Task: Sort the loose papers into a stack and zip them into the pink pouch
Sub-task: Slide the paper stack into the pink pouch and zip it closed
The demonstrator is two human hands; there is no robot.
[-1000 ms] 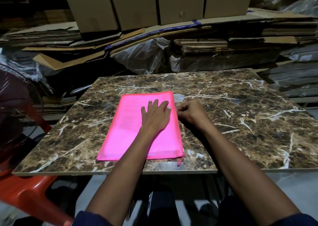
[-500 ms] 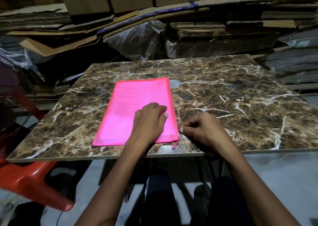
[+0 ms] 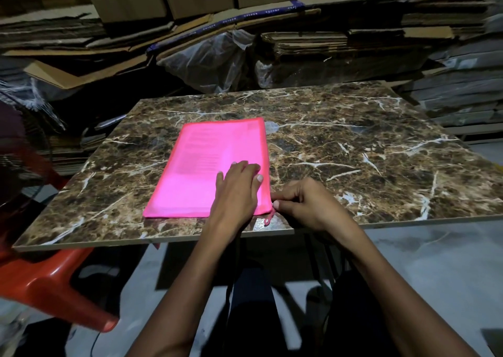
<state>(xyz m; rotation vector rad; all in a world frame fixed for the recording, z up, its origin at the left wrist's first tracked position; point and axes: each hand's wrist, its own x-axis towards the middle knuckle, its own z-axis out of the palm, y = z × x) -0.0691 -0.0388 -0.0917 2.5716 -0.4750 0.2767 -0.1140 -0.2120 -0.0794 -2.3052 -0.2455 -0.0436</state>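
The pink pouch [image 3: 209,163] lies flat on the brown marble table [image 3: 353,150], its long side running away from me. Printed papers show faintly through its translucent skin. My left hand [image 3: 236,190] presses flat on the pouch's near right part, fingers straight. My right hand [image 3: 307,207] sits at the pouch's near right corner, fingers curled and pinching the zipper slider there. A pink pull tab [image 3: 268,220] dangles just below that corner, near the table's front edge.
Flattened cardboard and boxes [image 3: 299,38] are piled behind the table, with clear plastic bags [image 3: 209,57] among them. A red plastic chair [image 3: 51,283] stands at the lower left. Grey floor shows under the table's front edge.
My right hand has drawn the zipper along the pouch's right edge from the far end to the near corner. My left hand slid toward me along the pouch. The view tilted down.
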